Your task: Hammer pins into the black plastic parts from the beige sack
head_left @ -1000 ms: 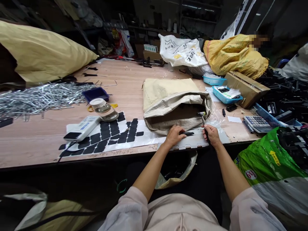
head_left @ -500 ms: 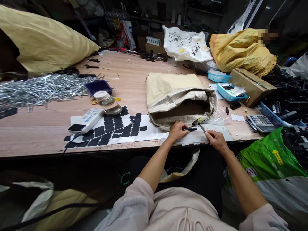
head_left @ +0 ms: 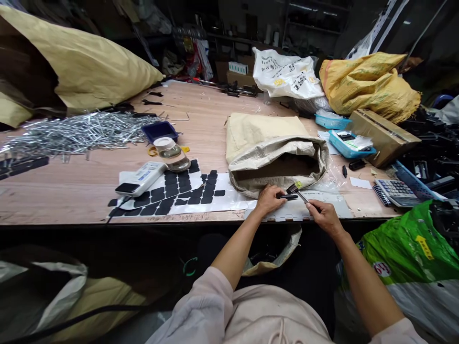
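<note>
At the table's front edge, my left hand (head_left: 269, 200) is closed on a small black part (head_left: 289, 197) over a white-grey sheet (head_left: 322, 203). My right hand (head_left: 324, 215) grips the metal handle of a small hammer-like tool (head_left: 301, 193). Its dark head, with a yellow-green patch, is just above the black part; whether they touch cannot be told. Right behind both hands lies a beige sack (head_left: 265, 131), its open mouth facing me.
On the left are metal rods (head_left: 82, 134), a dark blue tray (head_left: 160, 131), a lidded jar (head_left: 174, 155), a white device (head_left: 141, 179) and black pads (head_left: 177, 184). On the right are blue baskets (head_left: 351, 144), a cardboard box (head_left: 383, 136), a calculator (head_left: 396, 192) and a green sack (head_left: 401, 234).
The whole view has shifted, so things appear slightly further right and lower. Both hands keep their grips, and the tool remains close over the black part.
</note>
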`<state>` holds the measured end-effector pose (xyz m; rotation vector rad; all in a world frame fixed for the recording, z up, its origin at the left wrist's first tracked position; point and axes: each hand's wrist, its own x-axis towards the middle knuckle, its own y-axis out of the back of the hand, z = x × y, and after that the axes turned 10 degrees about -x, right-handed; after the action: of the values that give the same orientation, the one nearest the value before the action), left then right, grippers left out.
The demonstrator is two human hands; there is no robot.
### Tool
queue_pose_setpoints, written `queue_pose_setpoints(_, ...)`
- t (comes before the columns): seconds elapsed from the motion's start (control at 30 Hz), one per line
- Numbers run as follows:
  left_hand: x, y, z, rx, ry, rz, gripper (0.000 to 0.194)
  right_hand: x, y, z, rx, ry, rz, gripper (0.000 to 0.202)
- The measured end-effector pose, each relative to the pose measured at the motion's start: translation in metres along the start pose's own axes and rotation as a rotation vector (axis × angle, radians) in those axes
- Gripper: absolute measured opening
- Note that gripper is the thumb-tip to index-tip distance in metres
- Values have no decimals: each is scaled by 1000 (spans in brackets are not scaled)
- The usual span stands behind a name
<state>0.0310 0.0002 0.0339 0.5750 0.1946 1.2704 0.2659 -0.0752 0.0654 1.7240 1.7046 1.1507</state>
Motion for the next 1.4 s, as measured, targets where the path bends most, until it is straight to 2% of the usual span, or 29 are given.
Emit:
queue_pose_setpoints(0.1,-1,1,2,20,-4,-8,17,6,-3,0,-27,38,-40,32)
queue_pose_setpoints(0.2,-3,2,4,42,-2,-20,16,13,-5,4,36,7,-75,31)
queue_pose_setpoints(0.37,-5,5,3,53,-7,-39,14,28,-11,12,437,-272,-159,47)
queue_pose_setpoints(0.43,-5,6,2,49,-17,-55,14,34,-13,16,601,-367,-135,52)
queue_pose_setpoints(0.53,-5,7,0,50,-46,-84,14,38,-13,24,765,-432,-46,54)
queue_pose_setpoints(0.73,-11,9,7,109,-117,-102,14,37,-11,32,880,-444,39,53)
queue_pose_setpoints(0.83,-36,18,19,119,-217,-135,12,35,-13,32,884,-439,59,53)
queue_pose_setpoints(0.93,-79,30,30,102,-263,-264,11,34,-15,32,880,-431,70,52)
queue_pose_setpoints(1.0,-109,36,31,136,-200,-339,10,33,-15,31,878,-429,67,52)
queue_pose_setpoints(1.07,-134,39,30,232,-84,-366,9,33,-16,30,877,-427,64,51)
queue_pose_setpoints(1.17,-152,38,29,305,69,-376,25,32,-18,28,860,-422,59,52)
queue_pose_setpoints(1.23,-145,37,34,215,88,-381,35,32,-19,26,841,-419,51,53)
queue_pose_setpoints(1.27,-135,36,37,143,72,-366,35,33,-20,25,828,-419,43,53)
queue_pose_setpoints(1.33,-101,33,45,6,20,-274,26,33,-21,22,798,-418,25,54)
queue_pose_setpoints(1.4,-53,28,49,-74,-19,-96,25,35,-23,19,764,-418,2,55)
